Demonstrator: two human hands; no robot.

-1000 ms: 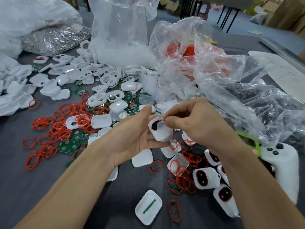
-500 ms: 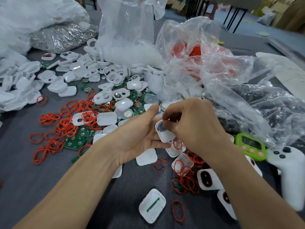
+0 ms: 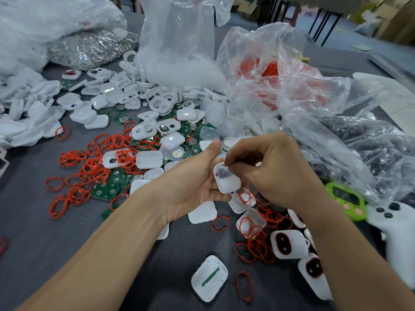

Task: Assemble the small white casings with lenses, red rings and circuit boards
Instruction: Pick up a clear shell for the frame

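My left hand cradles a small white casing, hollow side up, above the middle of the grey table. My right hand pinches down into the casing's upper end, where a dark part sits; its fingertips hide what they press. Loose red rings and green circuit boards lie to the left. White casings are scattered beyond them. Two casings fitted with red rings lie at the lower right.
Clear plastic bags of parts rise behind my hands and at the right. A silvery bag sits at the back left. A green timer and a white controller lie at the right edge. One casing lies near the front.
Both hands have stayed together on the casing. My right fingers have shifted slightly on its upper end. The head camera has tilted a little, so the scene sits lower in the frame.
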